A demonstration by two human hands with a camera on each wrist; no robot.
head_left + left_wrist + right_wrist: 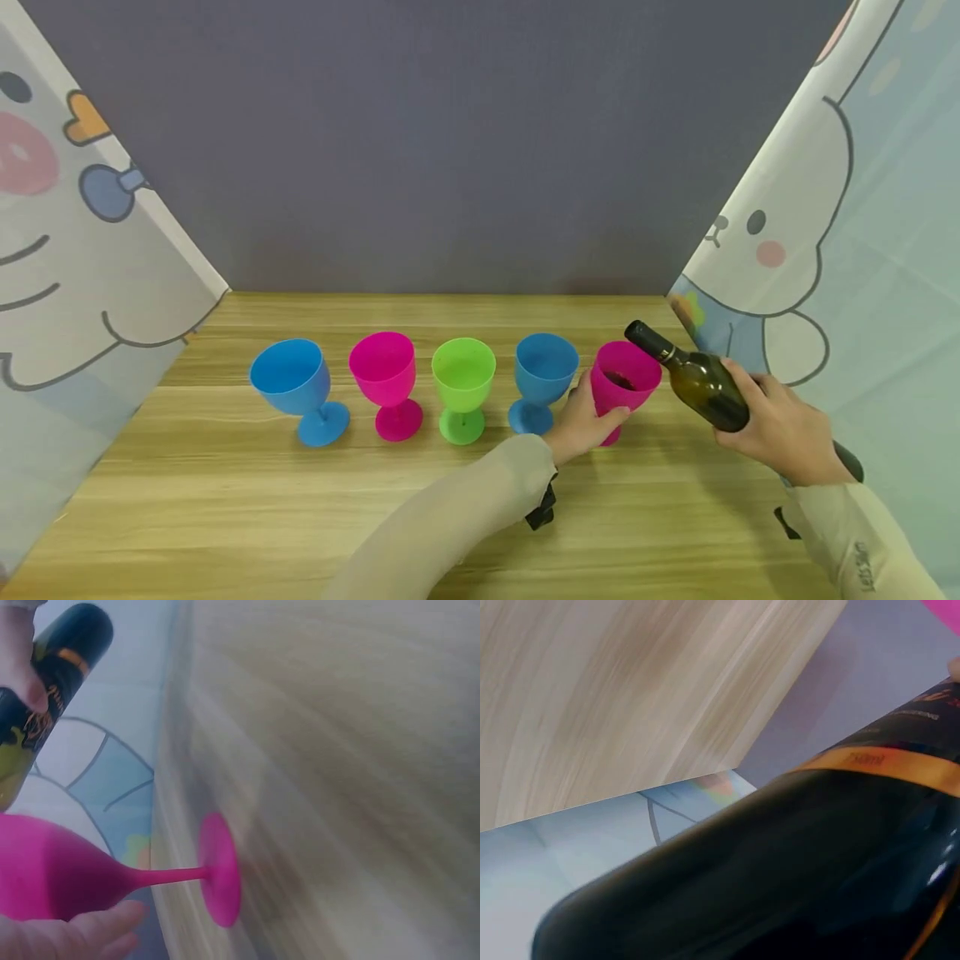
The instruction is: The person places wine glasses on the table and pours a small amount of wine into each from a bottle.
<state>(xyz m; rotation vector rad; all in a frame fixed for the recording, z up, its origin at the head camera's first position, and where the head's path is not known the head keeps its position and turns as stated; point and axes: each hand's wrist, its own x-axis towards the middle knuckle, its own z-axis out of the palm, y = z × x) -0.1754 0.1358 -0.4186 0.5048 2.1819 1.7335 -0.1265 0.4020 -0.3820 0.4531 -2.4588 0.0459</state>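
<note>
My left hand [583, 423] grips the bowl of the pink goblet [627, 377] at the right end of a row, thumb on the near side. Dark liquid lies inside that goblet. In the left wrist view its stem and round foot [220, 870] show; whether the foot touches the table I cannot tell. My right hand [780, 421] holds a dark green wine bottle [708, 390] round its body. The bottle slants, its neck [649, 340] above the goblet's right rim and pointing up to the left. The right wrist view shows the bottle's dark lower end [780, 862] with an orange band.
Left of my left hand stand a blue goblet [543, 367], a green goblet [463, 367], another pink goblet [384, 367] and another blue goblet [292, 379] on the wooden table [247, 517]. A grey panel [450, 150] rises behind; cartoon-printed cloth [885, 275] hangs at both sides.
</note>
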